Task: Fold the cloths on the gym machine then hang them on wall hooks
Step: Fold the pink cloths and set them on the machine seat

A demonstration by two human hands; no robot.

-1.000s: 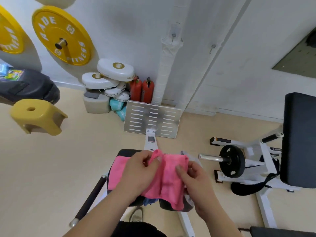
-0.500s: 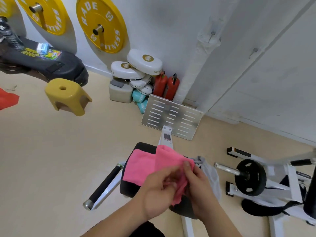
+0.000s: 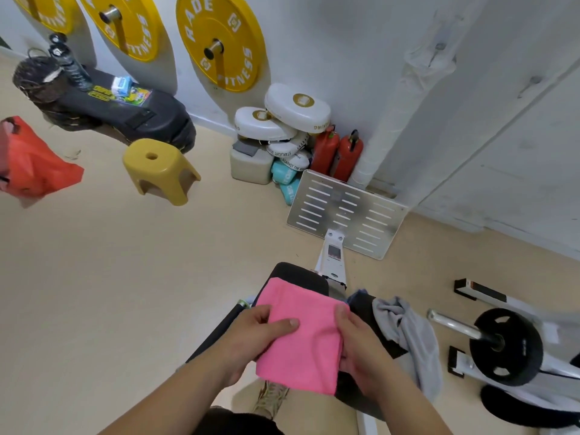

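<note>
Over seat pad (image 3: 293,273), pink cloth (image 3: 301,340) lengthwise toward wall (image 3: 345,58), left hand (image 3: 251,339) and right hand (image 3: 362,346) pinching sides

A: Walls?
B: A white wall (image 3: 345,42) is running along the back. Three yellow weight plates (image 3: 221,42) are hanging on pegs against it.
A: Floor?
B: A beige floor (image 3: 94,277) is taking even, soft light. A yellow stool (image 3: 160,171) is standing near a long black bag (image 3: 125,111) that is lying by the wall. A red sack (image 3: 31,161) is sitting at the left edge.
A: Corner?
B: White pads (image 3: 296,105) are piling up beside two red canisters (image 3: 346,155). A white-wrapped pipe (image 3: 386,133) is rising just beside them.
</note>
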